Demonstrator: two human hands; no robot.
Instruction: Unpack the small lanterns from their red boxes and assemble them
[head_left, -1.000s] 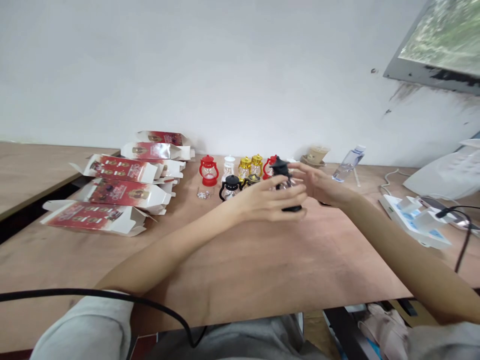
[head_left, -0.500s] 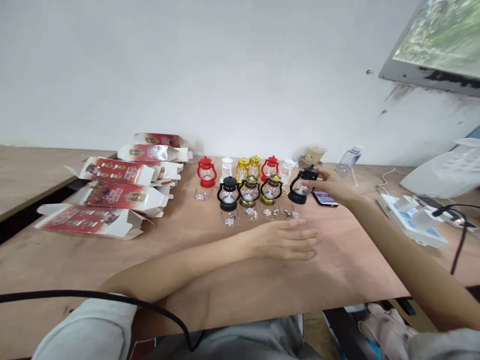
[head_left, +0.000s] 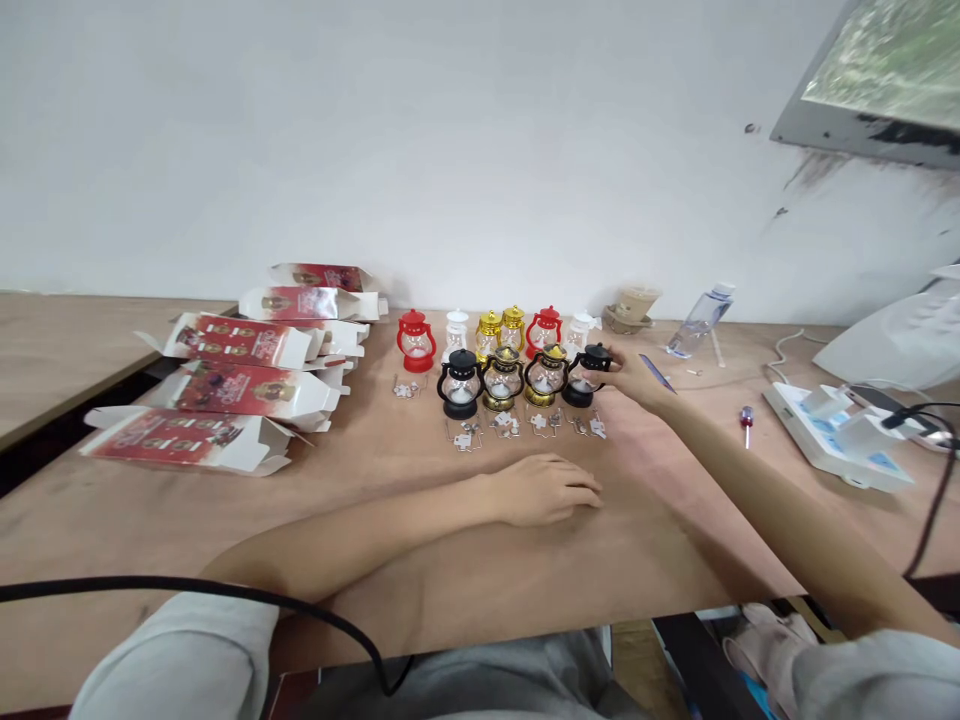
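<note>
Since the earlier frames, the black lantern [head_left: 586, 377] has come out of both hands and now stands on the wooden table [head_left: 465, 560] at the right end of the near row, beside two gold lanterns [head_left: 525, 378] and another black one [head_left: 459, 384]. The right hand [head_left: 634, 378] stays against the lantern's right side, fingers curled lightly about its body and handle; whether it grips or merely steadies cannot be told. The left hand [head_left: 547, 488] has dropped away and rests palm down on the table, nearer the person, fingers loosely together and holding nothing. Behind the near row stands a far row of red, white and gold lanterns [head_left: 491, 332], and small metal hangers [head_left: 525, 425] lie in front of the near row. Opened red-and-white cartons [head_left: 225, 385] are stacked to the left; a water bottle [head_left: 697, 322], a screwdriver [head_left: 746, 420] and a white power strip [head_left: 840, 440] lie to the right. By its look, the lantern is light moulded plastic with a clear globe, stiff but easily tipped or cracked, and is best taken by the base or cap, or lifted by the looped handle rather than the globe.
</note>
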